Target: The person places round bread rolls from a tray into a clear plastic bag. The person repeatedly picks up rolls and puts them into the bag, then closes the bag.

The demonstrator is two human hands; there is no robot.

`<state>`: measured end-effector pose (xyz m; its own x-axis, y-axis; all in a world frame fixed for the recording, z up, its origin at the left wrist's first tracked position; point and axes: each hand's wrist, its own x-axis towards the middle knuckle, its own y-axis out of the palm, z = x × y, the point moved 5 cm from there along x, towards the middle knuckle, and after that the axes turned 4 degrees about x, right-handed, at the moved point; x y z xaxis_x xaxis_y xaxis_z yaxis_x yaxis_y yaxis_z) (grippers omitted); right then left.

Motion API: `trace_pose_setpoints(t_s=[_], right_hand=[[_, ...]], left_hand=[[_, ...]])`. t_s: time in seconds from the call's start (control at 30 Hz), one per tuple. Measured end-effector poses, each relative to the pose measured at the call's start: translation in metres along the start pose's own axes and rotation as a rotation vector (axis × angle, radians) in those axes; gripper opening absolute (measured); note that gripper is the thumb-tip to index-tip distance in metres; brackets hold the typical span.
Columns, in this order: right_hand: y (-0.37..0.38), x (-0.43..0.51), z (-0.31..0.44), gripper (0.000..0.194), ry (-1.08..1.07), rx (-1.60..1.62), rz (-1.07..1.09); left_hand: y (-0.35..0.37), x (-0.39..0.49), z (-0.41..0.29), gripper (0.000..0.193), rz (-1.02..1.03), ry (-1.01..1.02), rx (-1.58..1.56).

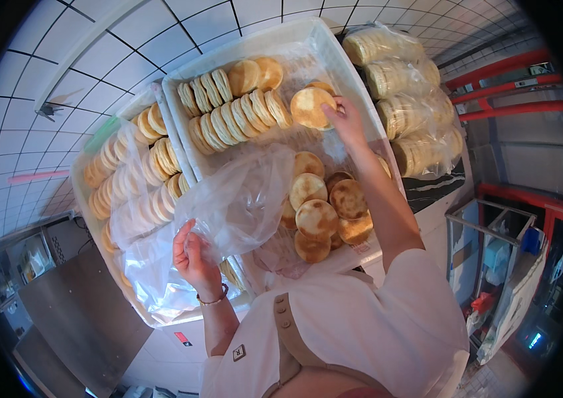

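My right hand (pixel 345 119) grips the edge of a round golden flatbread (pixel 311 108) over the far right of a white plastic crate (pixel 377 107). Another flatbread lies partly hidden just behind it. Pinched in my left hand (pixel 193 256) is a clear plastic bag (pixel 241 194), its body hanging across the crate's middle. Rows of flatbreads (pixel 236 119) stand on edge at the far left of this crate. Nearer to me, a loose heap of browned flatbreads (pixel 317 219) lies flat, partly behind my right forearm.
A second white crate (pixel 154 318) on the left holds more rows of flatbreads (pixel 127 169), partly covered by plastic bags (pixel 157 278). Bagged stacks of flatbreads (pixel 411 104) lie on a dark surface at right. Beyond stands a tiled wall (pixel 137 40); a metal-framed cart (pixel 490 229) is at far right.
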<state>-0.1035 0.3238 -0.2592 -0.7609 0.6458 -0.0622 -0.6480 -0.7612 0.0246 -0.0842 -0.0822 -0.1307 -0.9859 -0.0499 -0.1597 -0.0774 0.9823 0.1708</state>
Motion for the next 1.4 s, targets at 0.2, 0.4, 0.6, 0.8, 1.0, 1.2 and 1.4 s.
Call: trace_pose_setpoints(t_s=[0.2,0.4,0.6,0.8,1.0,1.2,1.4], right_hand=[[0.007,0.053,-0.023,0.040,0.314,-0.281,0.080],[0.040,-0.004,0.043,0.030,-0.603,-0.690,0.167],[0.010,-0.031,0.044,0.022,0.019,0.401,-0.074],[0.126,-0.140,0.059,0.038,0.496,0.200,0.872],[0.164,-0.090,-0.012,0.041,0.703,0.196,-0.020],[0.141,-0.093,0.037,0.037,-0.367,-0.708,0.614],[0.090,-0.080,0.097,0.033,0.285,0.081,0.997]], left_hand=[[0.000,-0.004,-0.003,0.023,-0.015,-0.010,-0.008],[-0.001,-0.003,-0.006,0.032,0.054,-0.007,0.063],[0.017,0.004,-0.019,0.044,0.230,0.051,0.358],[0.071,-0.020,-0.039,0.052,0.632,0.564,0.704],[0.061,-0.054,-0.055,0.047,0.515,0.659,0.658],[0.016,-0.038,-0.084,0.036,0.144,0.294,0.264],[0.036,-0.022,-0.080,0.028,0.082,0.283,0.291]])
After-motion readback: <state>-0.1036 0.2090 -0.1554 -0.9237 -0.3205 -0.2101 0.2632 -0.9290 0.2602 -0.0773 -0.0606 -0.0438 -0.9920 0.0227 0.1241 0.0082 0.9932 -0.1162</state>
